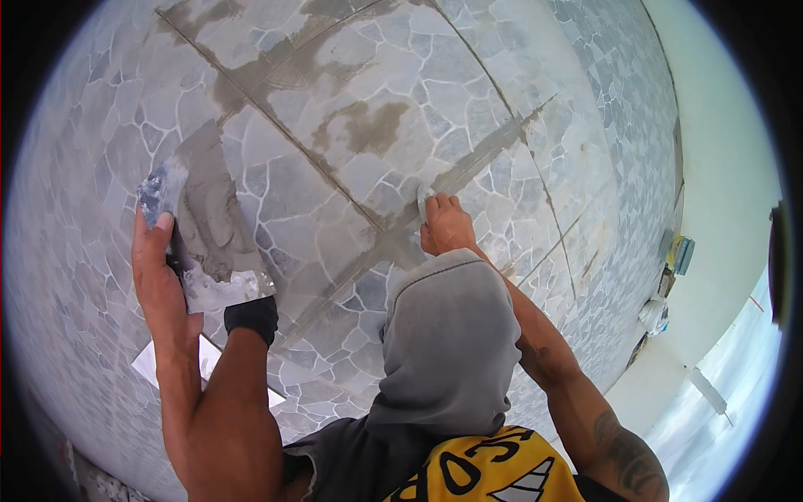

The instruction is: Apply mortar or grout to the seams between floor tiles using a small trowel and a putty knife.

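Note:
In my left hand (155, 259) is a flat, silvery, mortar-smeared board (222, 289), tilted, with the thumb on its edge. A thick heap of wet grey mortar (209, 205) covers its middle. My right hand (447, 224) is closed around a small whitish tool (422, 199), pressed at a joint in the stone-patterned floor; its kind is mostly hidden by the fingers. Under it a wet grey mortar strip (477, 159) runs from lower left to upper right. Other joints (309, 159) show as dark, narrow lines crossing the floor.
My grey-clothed knee (452, 326) rises between my arms, and a black-shod foot (251, 320) stands below the board. White flat pieces (150, 364) lie behind my left forearm. Damp mortar smears (364, 125) mark the floor. Several small items (669, 276) sit along the pale wall (719, 167) at right.

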Motion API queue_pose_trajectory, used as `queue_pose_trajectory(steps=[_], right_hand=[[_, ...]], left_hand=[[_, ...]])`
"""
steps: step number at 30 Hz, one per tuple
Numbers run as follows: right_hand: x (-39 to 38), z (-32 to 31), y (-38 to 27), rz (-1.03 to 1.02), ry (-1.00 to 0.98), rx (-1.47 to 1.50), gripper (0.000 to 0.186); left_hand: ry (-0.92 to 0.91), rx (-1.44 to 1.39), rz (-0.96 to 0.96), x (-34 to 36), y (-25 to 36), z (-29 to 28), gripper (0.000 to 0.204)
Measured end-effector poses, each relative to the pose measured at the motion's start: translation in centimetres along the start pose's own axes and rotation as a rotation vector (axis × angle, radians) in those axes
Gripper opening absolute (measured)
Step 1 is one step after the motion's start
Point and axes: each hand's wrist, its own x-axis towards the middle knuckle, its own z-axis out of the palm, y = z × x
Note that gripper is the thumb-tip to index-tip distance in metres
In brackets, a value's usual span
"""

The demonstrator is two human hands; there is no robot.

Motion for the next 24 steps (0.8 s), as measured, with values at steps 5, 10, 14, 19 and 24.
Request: queue_pose_trajectory(steps=[5,10,14,19,24], right_hand=[[-2.1,-0.2,-1.0,-0.158,-0.115,0.148,0.031],[0.6,-6.1,7.3,0.220,-0.048,0.458,0.033],[5.1,-8.3,18.6,0.299,0.247,0.150,0.034],[8.7,-7.0,20.3,0.168,0.252,-0.073,0.031],[4.3,-3.3,10.5,-0.051,0.275,-0.028,0.029]], left_hand=[[-0.075,0.018,0.014,0.3,-0.1,0.5,0.058],[0.000,0.043,-0.038,-0.4,-0.3,-0.8,0.062],[-0.040,0.033,-0.032,-0.4,-1.2,-1.0,0.064],[0.006,0.046,-0.039,-0.3,-1.7,-1.4,0.062],[0.026,0.025,-0.049,-0.6,-1.1,-0.9,0.060]])
